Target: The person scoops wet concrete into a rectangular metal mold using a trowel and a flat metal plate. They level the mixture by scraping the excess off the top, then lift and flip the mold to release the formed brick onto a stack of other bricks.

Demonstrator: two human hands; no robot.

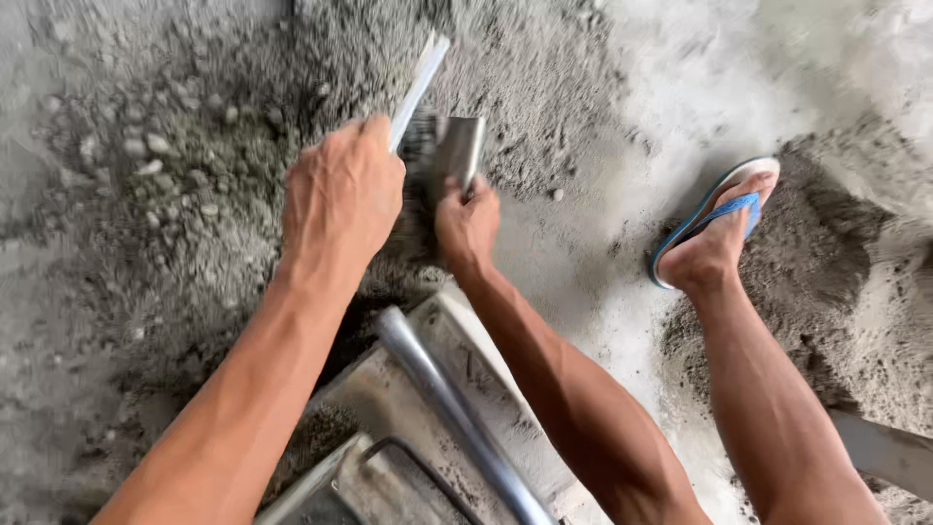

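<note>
Head view: a grey heap of sand and gravel (185, 185) covers the concrete floor (603, 243). A grey metal pipe (457, 408) lies below the hands. The left hand (340, 194) has its fingers wrapped round a white stick (420, 86); the right hand (466, 226) grips a blurred metal trowel (449, 151) over the heap.

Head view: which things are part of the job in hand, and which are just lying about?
In hand:
- left hand gripping a pale handle
- right hand holding a metal tool
- gravelly sand pile right by both hands

Lying about:
- metal pipe across a grey mould
- flip-flop on the person's foot
- second sand heap
</note>
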